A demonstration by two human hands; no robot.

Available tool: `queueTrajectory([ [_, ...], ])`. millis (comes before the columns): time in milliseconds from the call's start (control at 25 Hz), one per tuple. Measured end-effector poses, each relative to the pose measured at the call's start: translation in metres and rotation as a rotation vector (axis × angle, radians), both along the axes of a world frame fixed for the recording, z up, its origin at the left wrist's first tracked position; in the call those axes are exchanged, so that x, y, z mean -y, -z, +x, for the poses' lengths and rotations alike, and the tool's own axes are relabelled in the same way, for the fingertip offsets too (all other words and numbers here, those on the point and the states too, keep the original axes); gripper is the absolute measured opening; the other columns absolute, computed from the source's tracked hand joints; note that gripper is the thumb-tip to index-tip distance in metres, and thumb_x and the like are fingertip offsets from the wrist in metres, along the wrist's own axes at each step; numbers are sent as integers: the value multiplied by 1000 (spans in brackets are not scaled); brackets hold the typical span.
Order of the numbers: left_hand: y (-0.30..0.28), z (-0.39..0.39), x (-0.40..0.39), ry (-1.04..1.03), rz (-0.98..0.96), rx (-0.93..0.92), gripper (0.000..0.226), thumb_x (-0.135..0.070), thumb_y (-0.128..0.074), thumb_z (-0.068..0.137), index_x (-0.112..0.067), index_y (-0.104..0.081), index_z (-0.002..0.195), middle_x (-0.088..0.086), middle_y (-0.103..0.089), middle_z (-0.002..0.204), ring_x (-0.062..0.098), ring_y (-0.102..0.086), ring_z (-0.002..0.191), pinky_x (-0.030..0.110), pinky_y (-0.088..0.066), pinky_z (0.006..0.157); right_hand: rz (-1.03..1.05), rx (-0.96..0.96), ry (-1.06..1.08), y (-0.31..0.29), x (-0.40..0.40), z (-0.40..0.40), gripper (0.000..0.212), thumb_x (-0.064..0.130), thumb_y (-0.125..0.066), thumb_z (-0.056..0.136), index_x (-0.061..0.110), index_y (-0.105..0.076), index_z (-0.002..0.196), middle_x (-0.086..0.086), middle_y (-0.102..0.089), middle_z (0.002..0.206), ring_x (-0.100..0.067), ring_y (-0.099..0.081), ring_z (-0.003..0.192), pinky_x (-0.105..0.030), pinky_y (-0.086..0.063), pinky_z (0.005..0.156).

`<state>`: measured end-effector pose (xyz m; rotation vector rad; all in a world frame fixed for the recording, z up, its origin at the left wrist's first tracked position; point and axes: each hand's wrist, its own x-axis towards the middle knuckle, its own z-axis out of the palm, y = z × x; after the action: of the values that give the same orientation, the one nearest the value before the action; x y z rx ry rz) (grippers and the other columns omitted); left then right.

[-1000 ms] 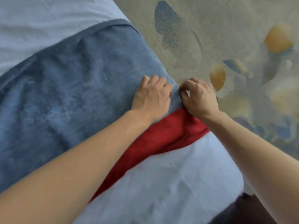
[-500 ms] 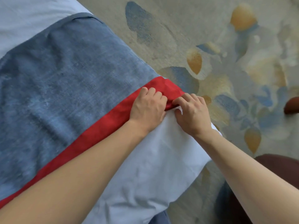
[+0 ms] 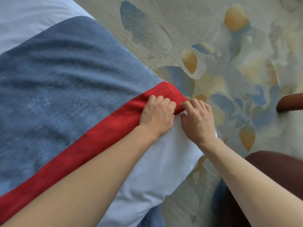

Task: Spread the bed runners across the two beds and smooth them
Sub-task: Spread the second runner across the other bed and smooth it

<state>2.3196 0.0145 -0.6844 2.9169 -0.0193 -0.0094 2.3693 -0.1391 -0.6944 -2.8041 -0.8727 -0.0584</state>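
A blue-grey bed runner [image 3: 62,76] with a red band [image 3: 101,133] along its near edge lies across a bed with a white sheet [image 3: 157,174]. Both hands are at the bed's right edge, where the red band ends. My left hand [image 3: 156,116] has its fingers curled over the red band's edge and grips it. Right beside it, my right hand [image 3: 197,119] pinches the same red edge with curled fingers, over the white sheet. The fingertips of both hands are hidden in the fabric.
A patterned carpet [image 3: 213,46] in grey, blue and yellow covers the floor to the right of the bed. A dark brown rounded piece of furniture [image 3: 278,164] sits at the lower right, and another brown object [image 3: 290,102] shows at the right edge.
Both hands moved from the runner's blue part to its red band and took hold of its edge. The red band now lies wider and flatter along the bed. The view has shifted slightly.
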Motion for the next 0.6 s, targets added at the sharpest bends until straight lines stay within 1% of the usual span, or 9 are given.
queueTrajectory([
  [120,-14,-47,-23,-47,-37,113,12,-30,-65,78,-22,-57,81,1,-57,78,26,-54,77,40,-32,73,60,-15,-231,-13,-36,-33,10,11,-56,76,14,-59,84,-5,-59,90,-31,-55,82,-42,-44,81],
  [200,-18,-93,-42,-73,-49,143,9,-26,-64,81,-21,-56,79,1,-55,76,25,-51,75,39,-32,70,67,-28,-321,-18,-61,-61,11,12,-55,75,13,-61,84,-6,-60,90,-32,-56,81,-42,-45,80],
  [280,-17,-145,-61,-123,-33,149,9,-21,-64,83,-21,-57,79,1,-53,75,25,-49,73,39,-33,68,70,-18,-387,-22,-87,-95,10,12,-57,77,14,-63,85,-5,-59,88,-31,-55,81,-42,-45,80],
  [360,-13,-203,-79,-184,19,148,10,-17,-66,84,-20,-59,78,1,-52,72,25,-49,71,39,-33,66,85,24,-460,-23,-113,-138,7,9,-62,78,14,-60,82,-4,-53,81,-30,-52,76,-43,-44,75],
  [480,-4,-288,-98,-278,49,101,11,-18,-64,90,-20,-63,79,1,-53,72,25,-49,71,40,-34,65,76,52,-648,-19,-137,-198,16,8,-65,84,15,-53,75,-4,-46,74,-29,-46,70,-43,-39,66],
  [560,-2,-332,-122,-344,99,93,7,-22,-64,90,-21,-63,82,1,-54,77,26,-50,75,41,-35,67,46,46,-728,-13,-151,-227,12,10,-67,84,16,-58,80,-5,-49,77,-31,-48,72,-44,-39,67],
  [600,-1,-343,-138,-357,135,91,3,-25,-64,89,-22,-64,87,2,-56,82,27,-51,79,41,-35,69,27,46,-717,-10,-159,-231,8,12,-68,83,16,-61,85,-6,-53,81,-32,-50,76,-44,-39,69],
])
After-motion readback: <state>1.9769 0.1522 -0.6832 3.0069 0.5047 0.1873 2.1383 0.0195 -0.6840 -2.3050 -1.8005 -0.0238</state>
